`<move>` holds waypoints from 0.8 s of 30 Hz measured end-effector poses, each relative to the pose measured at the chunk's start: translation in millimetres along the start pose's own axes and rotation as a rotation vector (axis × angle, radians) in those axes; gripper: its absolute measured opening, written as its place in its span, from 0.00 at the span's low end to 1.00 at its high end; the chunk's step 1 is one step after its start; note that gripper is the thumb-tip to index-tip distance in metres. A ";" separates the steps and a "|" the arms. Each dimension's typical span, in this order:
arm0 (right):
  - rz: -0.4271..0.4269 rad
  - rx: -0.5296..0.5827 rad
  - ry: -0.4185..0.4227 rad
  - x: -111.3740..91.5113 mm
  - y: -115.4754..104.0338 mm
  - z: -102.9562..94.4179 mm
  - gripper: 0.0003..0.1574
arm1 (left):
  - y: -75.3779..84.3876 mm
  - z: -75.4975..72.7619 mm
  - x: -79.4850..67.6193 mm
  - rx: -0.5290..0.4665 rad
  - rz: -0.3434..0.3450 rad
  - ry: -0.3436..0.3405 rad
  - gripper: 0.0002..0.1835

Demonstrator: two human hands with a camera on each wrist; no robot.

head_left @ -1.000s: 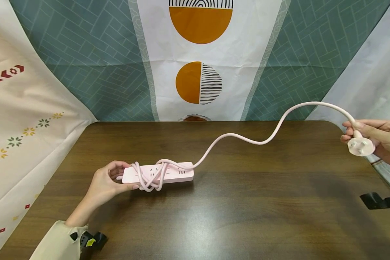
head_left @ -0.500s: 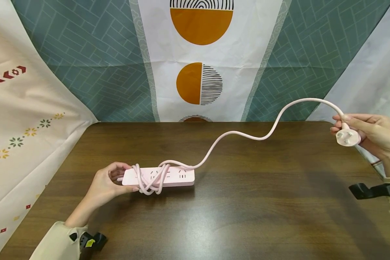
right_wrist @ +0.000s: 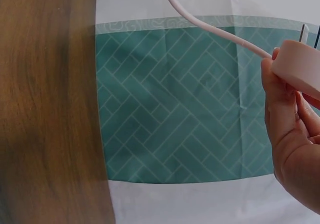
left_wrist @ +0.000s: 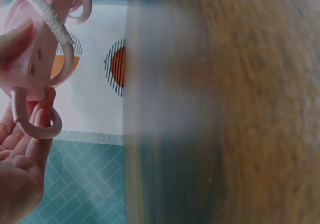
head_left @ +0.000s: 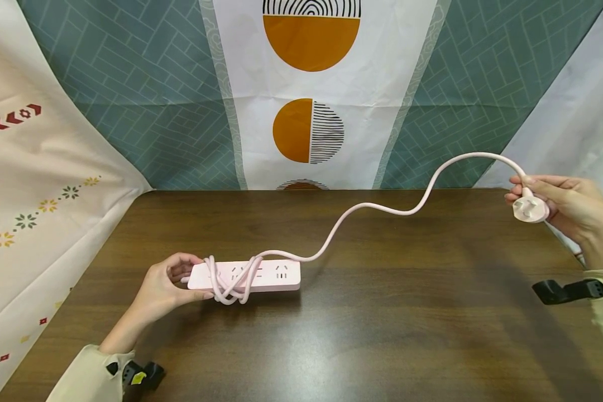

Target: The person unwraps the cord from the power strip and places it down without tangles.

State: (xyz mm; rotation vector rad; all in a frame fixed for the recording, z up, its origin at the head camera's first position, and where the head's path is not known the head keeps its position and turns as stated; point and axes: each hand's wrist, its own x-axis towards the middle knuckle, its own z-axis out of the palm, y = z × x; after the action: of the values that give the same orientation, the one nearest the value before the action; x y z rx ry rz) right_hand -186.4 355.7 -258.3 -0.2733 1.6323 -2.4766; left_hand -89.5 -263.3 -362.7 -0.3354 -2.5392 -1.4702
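A pink power strip [head_left: 276, 274] is on the left side in the head view, part of its cord wrapped round its left half. My left hand [head_left: 161, 285] grips its left end, thumb on the near side and fingers on the far side. In the left wrist view the cord loops [left_wrist: 42, 129] out of the strip's end past my fingers. From the wraps the free cord [head_left: 372, 206] runs right in a wave and arches up to the plug. My right hand [head_left: 568, 209] pinches the cord right at the plug [head_left: 530, 209], whose prongs face the head camera.
The brown wooden table [head_left: 362, 335] lies beneath both hands. A teal and white patterned cloth [head_left: 171, 139] hangs along its back edge. A cream cloth [head_left: 45, 184] closes off the left side, and a white cloth [head_left: 578, 111] the right.
My right hand has moved left and slightly up with the plug, with the sleeve now in view. The power strip appears slightly lower in the head view, still in my left hand.
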 end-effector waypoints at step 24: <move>0.065 -0.011 -0.018 -9.7 14.0 -18.8 0.22 | -4.8 -3.7 -1.0 -0.013 0.010 0.015 0.28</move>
State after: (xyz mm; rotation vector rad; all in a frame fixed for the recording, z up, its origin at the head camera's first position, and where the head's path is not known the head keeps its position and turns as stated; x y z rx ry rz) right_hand -181.1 369.3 -279.1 -0.2393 1.6219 -2.4111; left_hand -89.8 -268.9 -365.2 -0.3368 -2.5137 -1.4812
